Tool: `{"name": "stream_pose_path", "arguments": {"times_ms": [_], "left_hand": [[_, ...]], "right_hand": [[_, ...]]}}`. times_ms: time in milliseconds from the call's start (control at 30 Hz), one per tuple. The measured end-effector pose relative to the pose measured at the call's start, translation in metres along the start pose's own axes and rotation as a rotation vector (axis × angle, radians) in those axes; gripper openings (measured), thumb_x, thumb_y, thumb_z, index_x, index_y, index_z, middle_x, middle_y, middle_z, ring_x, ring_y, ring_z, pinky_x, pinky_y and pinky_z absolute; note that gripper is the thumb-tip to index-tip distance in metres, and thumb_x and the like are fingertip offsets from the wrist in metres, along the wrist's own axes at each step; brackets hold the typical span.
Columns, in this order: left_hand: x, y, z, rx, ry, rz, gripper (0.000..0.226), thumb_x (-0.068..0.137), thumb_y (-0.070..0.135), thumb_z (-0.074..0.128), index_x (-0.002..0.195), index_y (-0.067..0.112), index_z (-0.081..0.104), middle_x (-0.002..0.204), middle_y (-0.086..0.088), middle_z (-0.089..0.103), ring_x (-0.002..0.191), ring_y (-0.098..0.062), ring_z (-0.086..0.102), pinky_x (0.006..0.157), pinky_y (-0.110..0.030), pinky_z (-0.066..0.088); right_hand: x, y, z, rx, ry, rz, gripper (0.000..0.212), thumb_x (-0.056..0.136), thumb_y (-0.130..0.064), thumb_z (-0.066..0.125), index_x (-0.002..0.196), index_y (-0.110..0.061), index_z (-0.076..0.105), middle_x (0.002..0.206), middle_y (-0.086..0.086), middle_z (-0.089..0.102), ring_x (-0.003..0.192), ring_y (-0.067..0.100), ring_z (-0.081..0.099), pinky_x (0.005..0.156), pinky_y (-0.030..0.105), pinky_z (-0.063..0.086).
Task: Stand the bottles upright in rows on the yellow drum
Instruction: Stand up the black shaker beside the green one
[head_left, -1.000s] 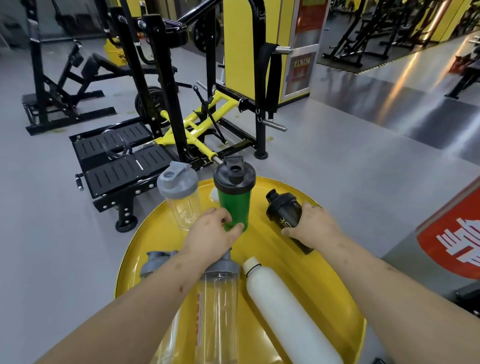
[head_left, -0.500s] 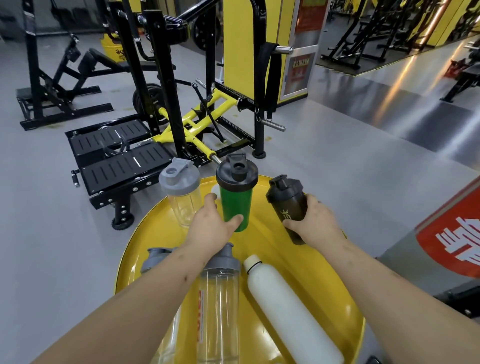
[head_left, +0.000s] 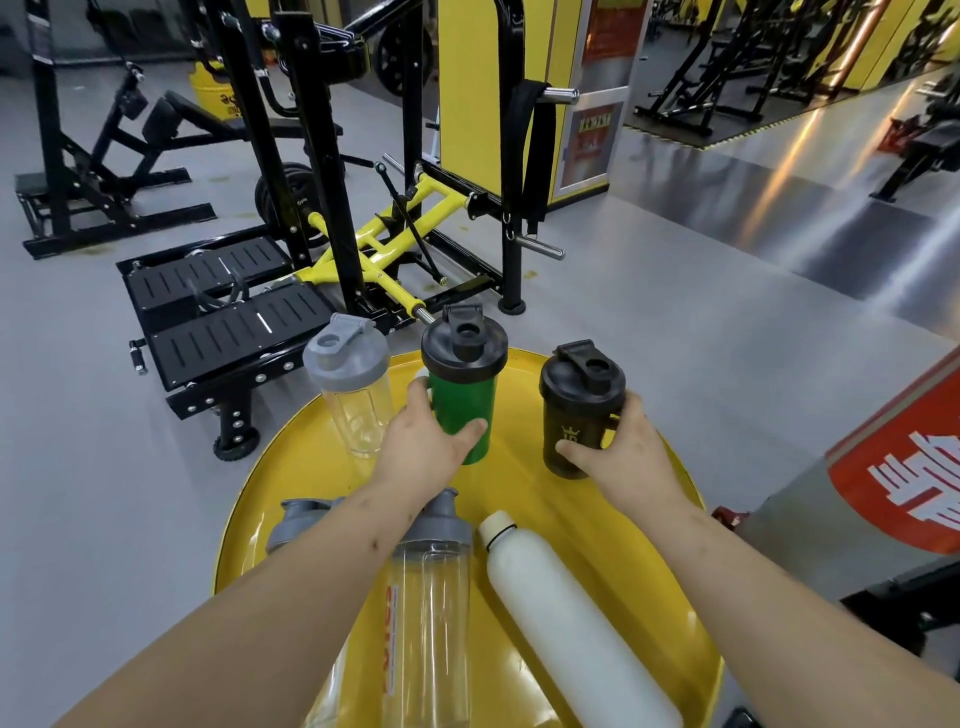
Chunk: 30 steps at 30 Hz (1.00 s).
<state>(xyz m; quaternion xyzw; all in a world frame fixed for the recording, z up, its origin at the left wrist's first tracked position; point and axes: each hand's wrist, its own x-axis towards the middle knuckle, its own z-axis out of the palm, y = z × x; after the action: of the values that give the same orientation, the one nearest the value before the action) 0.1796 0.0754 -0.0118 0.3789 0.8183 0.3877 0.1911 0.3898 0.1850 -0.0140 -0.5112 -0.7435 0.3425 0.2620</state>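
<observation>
Yellow drum top (head_left: 613, 525) is carrying everything: my left hand (head_left: 423, 452) is gripping the upright green shaker (head_left: 465, 410), my right hand (head_left: 621, 454) is gripping the upright black shaker (head_left: 579, 410). Beside them a clear shaker (head_left: 353, 395) is standing; a white bottle (head_left: 571, 618) and clear bottle (head_left: 428, 613) are lying down.

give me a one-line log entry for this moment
left hand: on green shaker | right hand: on black shaker | both upright | white bottle: lying on drum
</observation>
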Motion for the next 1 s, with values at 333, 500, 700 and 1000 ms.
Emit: {"name": "stream_pose_path", "arguments": {"times_ms": [333,500,700,1000], "left_hand": [[0.004,0.001,0.004,-0.02,0.002,-0.004,0.085,0.088,0.048,0.077,0.151,0.018,0.03,0.132,-0.009,0.063,0.108,-0.028,0.063,0.076,-0.032,0.047],[0.004,0.0,0.001,-0.015,-0.001,0.004,0.083,0.088,0.048,0.078,0.149,0.017,0.032,0.131,-0.009,0.063,0.107,-0.028,0.063,0.076,-0.032,0.048],[0.003,0.001,0.002,0.002,-0.006,0.008,0.081,0.087,0.049,0.078,0.147,0.017,0.033,0.125,-0.005,0.061,0.099,-0.025,0.06,0.075,-0.033,0.048],[0.002,0.001,0.002,-0.002,-0.014,0.003,0.08,0.087,0.048,0.078,0.146,0.016,0.034,0.133,-0.009,0.062,0.11,-0.03,0.063,0.078,-0.033,0.048]], "right_hand": [[-0.003,0.011,0.01,0.031,0.015,0.011,0.086,0.074,-0.035,0.09,0.142,-0.022,0.037,0.137,-0.003,0.056,0.126,0.019,0.053,0.092,0.028,0.045],[-0.002,0.011,0.013,0.039,0.031,0.018,0.088,0.074,-0.034,0.09,0.143,-0.02,0.037,0.137,-0.001,0.055,0.127,0.021,0.053,0.094,0.03,0.047],[0.0,0.009,0.014,0.047,0.024,0.021,0.091,0.074,-0.031,0.09,0.145,-0.019,0.036,0.14,0.001,0.054,0.129,0.023,0.051,0.097,0.033,0.047],[0.003,0.011,0.015,0.043,0.016,0.037,0.09,0.074,-0.031,0.091,0.145,-0.019,0.036,0.14,0.001,0.054,0.129,0.023,0.051,0.098,0.032,0.046]]}}
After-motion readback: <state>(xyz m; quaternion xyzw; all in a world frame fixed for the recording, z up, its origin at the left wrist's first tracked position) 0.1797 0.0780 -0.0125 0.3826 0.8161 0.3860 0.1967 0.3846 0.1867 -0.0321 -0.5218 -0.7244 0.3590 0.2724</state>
